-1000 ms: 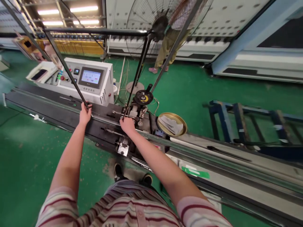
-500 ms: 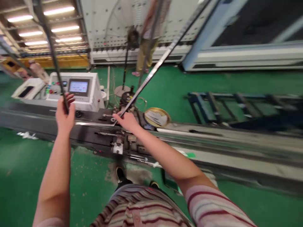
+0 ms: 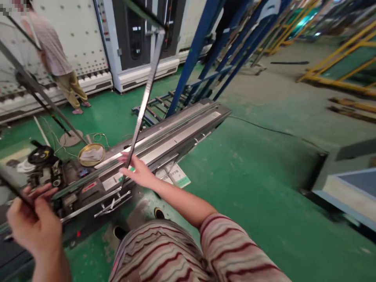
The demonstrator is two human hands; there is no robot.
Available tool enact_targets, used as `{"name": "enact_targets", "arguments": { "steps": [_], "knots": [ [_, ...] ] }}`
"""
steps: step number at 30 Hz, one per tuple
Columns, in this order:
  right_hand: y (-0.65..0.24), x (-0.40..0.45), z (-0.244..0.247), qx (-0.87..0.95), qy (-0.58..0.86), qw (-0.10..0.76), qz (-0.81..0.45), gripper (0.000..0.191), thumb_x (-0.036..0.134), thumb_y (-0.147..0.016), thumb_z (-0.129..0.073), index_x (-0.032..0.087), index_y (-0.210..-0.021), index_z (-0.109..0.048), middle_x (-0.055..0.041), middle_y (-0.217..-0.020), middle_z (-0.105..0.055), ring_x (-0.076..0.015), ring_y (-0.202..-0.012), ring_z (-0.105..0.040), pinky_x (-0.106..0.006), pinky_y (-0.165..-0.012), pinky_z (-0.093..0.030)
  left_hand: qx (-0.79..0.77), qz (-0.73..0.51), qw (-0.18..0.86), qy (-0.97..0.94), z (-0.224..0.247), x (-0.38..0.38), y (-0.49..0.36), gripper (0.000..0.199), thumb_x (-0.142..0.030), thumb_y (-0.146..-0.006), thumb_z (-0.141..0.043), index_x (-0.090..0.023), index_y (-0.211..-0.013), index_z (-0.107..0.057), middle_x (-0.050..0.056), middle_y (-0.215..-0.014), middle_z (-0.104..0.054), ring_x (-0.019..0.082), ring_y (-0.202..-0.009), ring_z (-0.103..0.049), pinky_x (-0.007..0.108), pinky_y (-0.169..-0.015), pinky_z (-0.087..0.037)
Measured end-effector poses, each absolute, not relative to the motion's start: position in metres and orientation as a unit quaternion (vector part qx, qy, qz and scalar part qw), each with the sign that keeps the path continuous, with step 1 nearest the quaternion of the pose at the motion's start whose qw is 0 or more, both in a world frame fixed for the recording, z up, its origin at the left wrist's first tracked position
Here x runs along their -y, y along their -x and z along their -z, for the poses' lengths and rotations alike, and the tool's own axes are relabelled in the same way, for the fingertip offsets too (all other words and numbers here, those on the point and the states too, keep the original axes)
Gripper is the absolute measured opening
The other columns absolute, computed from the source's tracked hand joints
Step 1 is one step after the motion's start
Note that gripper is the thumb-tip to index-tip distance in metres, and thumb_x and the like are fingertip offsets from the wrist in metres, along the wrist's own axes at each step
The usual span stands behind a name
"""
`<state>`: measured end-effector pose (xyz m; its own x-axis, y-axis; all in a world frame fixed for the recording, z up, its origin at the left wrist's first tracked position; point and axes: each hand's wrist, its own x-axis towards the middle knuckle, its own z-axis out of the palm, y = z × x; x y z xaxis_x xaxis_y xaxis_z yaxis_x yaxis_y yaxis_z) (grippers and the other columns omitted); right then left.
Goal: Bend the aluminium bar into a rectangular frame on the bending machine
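A long thin metal strip, bent at corners into a large frame [image 3: 144,100], stands up in front of me over the bench. Its right side catches the light and leans away to a corner near the top of the view. My right hand [image 3: 139,171] holds that side low down, thumb on one side and fingers on the other, just above the lower corner. At the left edge, my left hand [image 3: 37,221] grips the dark opposite side, fingers partly curled. The frame's lower bar runs between the hands along the near edge of the long machine bench [image 3: 202,113].
A black wheel-like part [image 3: 41,153] and a gold round tray [image 3: 91,154] with gloves or cloth sit left. Blue racks [image 3: 190,51] rise behind the bench. Another person [image 3: 55,58] stands far left. Printed boxes [image 3: 178,176] lie below the bench; a grey machine [image 3: 349,184] stands right.
My view has turned right and the control panel has left it. Both hands have carried the frame rightward along the bench, keeping hold of its two sides.
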<state>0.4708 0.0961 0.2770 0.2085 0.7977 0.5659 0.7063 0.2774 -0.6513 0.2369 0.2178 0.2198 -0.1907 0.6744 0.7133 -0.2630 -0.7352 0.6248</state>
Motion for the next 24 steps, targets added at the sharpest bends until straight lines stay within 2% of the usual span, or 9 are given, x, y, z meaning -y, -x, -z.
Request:
{"name": "enact_targets", "arguments": {
  "steps": [3,5,9,12,15,17,19,21,24],
  "knots": [
    [-0.540,-0.007,-0.314,0.541,0.520,0.661,-0.014,0.057,0.042,-0.083,-0.065,0.017,-0.127,-0.040,-0.0117,-0.122,-0.056,-0.0150,-0.111,-0.057,-0.033,-0.104,-0.044,-0.143,-0.752,0.289,-0.575,-0.224,-0.158,-0.326,0.056,-0.014,-0.083,-0.054,-0.040,-0.132,-0.052,-0.001,-0.115,-0.063,0.020,-0.093,-0.066,0.047,-0.089,-0.054],
    [-0.585,0.047,-0.333,0.439,0.507,0.741,0.020,0.048,0.042,-0.082,-0.065,0.016,-0.118,-0.046,-0.0086,-0.107,-0.059,-0.0130,-0.096,-0.059,-0.030,-0.094,-0.048,-0.147,-0.721,0.287,-0.613,-0.217,-0.120,-0.381,0.050,-0.013,-0.085,-0.055,-0.029,-0.132,-0.053,0.005,-0.111,-0.065,0.020,-0.094,-0.066,0.044,-0.091,-0.052],
    [-0.664,0.128,-0.338,0.277,0.519,0.807,0.050,0.047,0.048,-0.077,-0.067,0.014,-0.104,-0.050,-0.0029,-0.081,-0.054,-0.0087,-0.071,-0.052,-0.022,-0.067,-0.045,-0.131,-0.640,0.302,-0.694,-0.203,-0.048,-0.468,0.041,-0.012,-0.087,-0.054,-0.021,-0.127,-0.052,0.009,-0.113,-0.063,0.019,-0.109,-0.061,0.038,-0.099,-0.047],
    [-0.702,0.166,-0.324,0.226,0.536,0.809,0.084,0.046,0.052,-0.080,-0.061,0.011,-0.100,-0.050,-0.0024,-0.078,-0.051,-0.0068,-0.065,-0.046,-0.020,-0.062,-0.040,-0.083,-0.563,0.360,-0.739,-0.200,-0.011,-0.508,0.046,-0.014,-0.087,-0.056,-0.024,-0.131,-0.046,0.009,-0.122,-0.059,0.019,-0.116,-0.057,0.039,-0.105,-0.043],
    [-0.723,0.191,-0.310,0.220,0.572,0.777,0.143,0.043,0.051,-0.087,-0.053,0.010,-0.101,-0.050,-0.0040,-0.081,-0.052,-0.0076,-0.069,-0.047,-0.021,-0.067,-0.041,-0.039,-0.459,0.449,-0.766,-0.199,0.006,-0.532,0.057,-0.020,-0.086,-0.061,-0.027,-0.137,-0.038,0.011,-0.132,-0.052,0.020,-0.126,-0.050,0.042,-0.112,-0.037],
    [-0.734,0.203,-0.301,0.223,0.604,0.741,0.190,0.041,0.049,-0.091,-0.048,0.010,-0.103,-0.051,-0.0056,-0.084,-0.054,-0.0090,-0.073,-0.050,-0.022,-0.071,-0.043,-0.005,-0.413,0.507,-0.757,-0.202,0.009,-0.542,0.070,-0.024,-0.085,-0.064,-0.030,-0.144,-0.028,0.014,-0.143,-0.042,0.022,-0.135,-0.042,0.045,-0.116,-0.032],
    [-0.746,0.213,-0.291,0.211,0.641,0.703,0.225,0.041,0.048,-0.093,-0.044,0.009,-0.103,-0.051,-0.0071,-0.085,-0.056,-0.0105,-0.075,-0.052,-0.023,-0.073,-0.044,0.021,-0.428,0.535,-0.728,-0.214,0.009,-0.546,0.081,-0.027,-0.085,-0.064,-0.033,-0.150,-0.017,0.014,-0.153,-0.027,0.024,-0.143,-0.030,0.049,-0.118,-0.025],
    [-0.763,0.224,-0.278,0.188,0.680,0.663,0.250,0.041,0.049,-0.093,-0.041,0.010,-0.098,-0.051,-0.0083,-0.084,-0.057,-0.0120,-0.075,-0.053,-0.025,-0.075,-0.045,0.040,-0.507,0.513,-0.692,-0.238,0.011,-0.546,0.080,-0.028,-0.086,-0.060,-0.035,-0.153,-0.016,0.012,-0.155,-0.022,0.026,-0.146,-0.023,0.053,-0.119,-0.019],
    [-0.796,0.242,-0.257,0.191,0.708,0.624,0.270,0.038,0.046,-0.093,-0.040,0.010,-0.094,-0.053,-0.0105,-0.087,-0.059,-0.0139,-0.079,-0.056,-0.027,-0.078,-0.046,0.036,-0.590,0.370,-0.717,-0.288,0.021,-0.544,0.066,-0.022,-0.085,-0.058,-0.034,-0.146,-0.037,0.008,-0.148,-0.037,0.029,-0.142,-0.029,0.056,-0.118,-0.020]
  ]
}}
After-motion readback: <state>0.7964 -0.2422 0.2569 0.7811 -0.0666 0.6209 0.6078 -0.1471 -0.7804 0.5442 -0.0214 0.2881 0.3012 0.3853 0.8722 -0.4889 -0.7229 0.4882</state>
